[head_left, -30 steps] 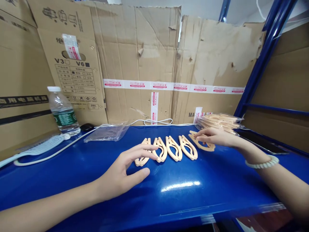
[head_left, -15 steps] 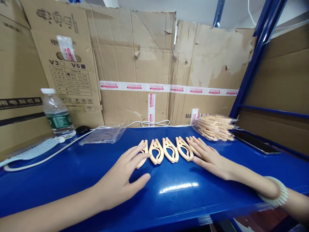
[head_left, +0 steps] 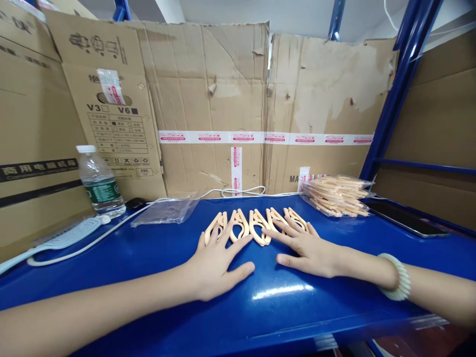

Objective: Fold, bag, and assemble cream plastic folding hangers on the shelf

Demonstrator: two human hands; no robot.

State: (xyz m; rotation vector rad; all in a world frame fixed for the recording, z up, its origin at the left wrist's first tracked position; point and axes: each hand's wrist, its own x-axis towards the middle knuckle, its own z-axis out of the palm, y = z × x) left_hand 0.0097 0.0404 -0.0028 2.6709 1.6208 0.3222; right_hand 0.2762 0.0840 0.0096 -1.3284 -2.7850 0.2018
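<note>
Through the head camera I see five folded beige hangers lying in a row on the blue tabletop, just ahead of and partly under both hands. My left hand is spread, its fingers reaching over the two hangers on that side. My right hand is spread too, fingers over the hangers at the other end; I can't tell how firmly either hand touches them. Beyond the right hand sits a plastic-wrapped hanger bundle, with a dark phone to its right.
</note>
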